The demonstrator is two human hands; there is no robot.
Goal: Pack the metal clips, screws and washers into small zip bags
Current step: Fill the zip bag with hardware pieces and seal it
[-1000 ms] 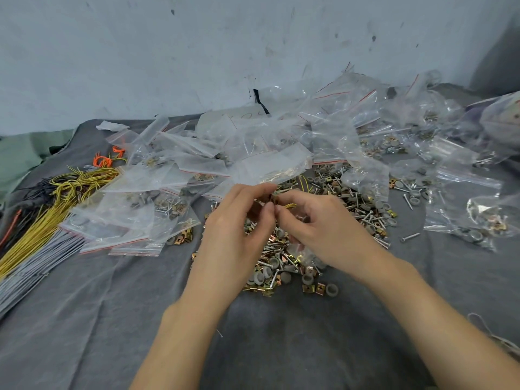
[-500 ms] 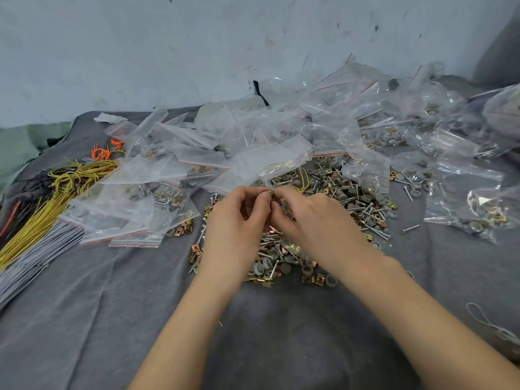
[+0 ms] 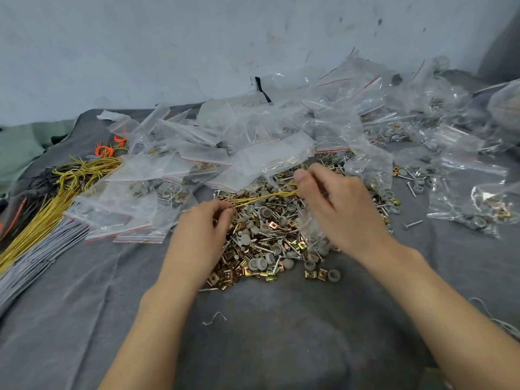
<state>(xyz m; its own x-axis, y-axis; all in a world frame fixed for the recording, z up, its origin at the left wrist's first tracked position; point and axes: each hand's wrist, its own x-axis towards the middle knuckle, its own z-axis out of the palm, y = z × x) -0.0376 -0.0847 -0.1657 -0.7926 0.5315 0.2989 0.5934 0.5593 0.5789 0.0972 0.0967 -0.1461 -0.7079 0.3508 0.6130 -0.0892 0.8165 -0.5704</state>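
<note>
While poised over the heap of metal clips, screws and washers (image 3: 267, 237), holds a few thin yellow ties (image 3: 264, 197) stretched between both hands. With the left hand (image 3: 201, 235), fingers curled, pinches the near end of the strands at the heap's left edge. With the right hand (image 3: 342, 212), fingers likewise curled and thumb raised, grips the far end. Seems also to trap a small zip bag (image 3: 309, 232) under the palm, though hard to tell how firmly.

Strung left to right just above the hardware, with the long axis climbing slightly away toward the right hand. Touching the washers below or just clear of them; cannot tell which.

Spread directly under and between both hands on the grey cloth (image 3: 253, 333), clips thickest along the near edge, screws and grey washers mixed through the middle. Closest to the left hand, set right over the heap's left side.

Probably calls for clearing the ties first: likely a draw leftward along their own axis, toward the yellow bundle (image 3: 56, 198) lying well apart at far left. Behind the heap, a loose pile of zip bags (image 3: 253, 156), many already holding hardware, near enough for either hand.
</note>
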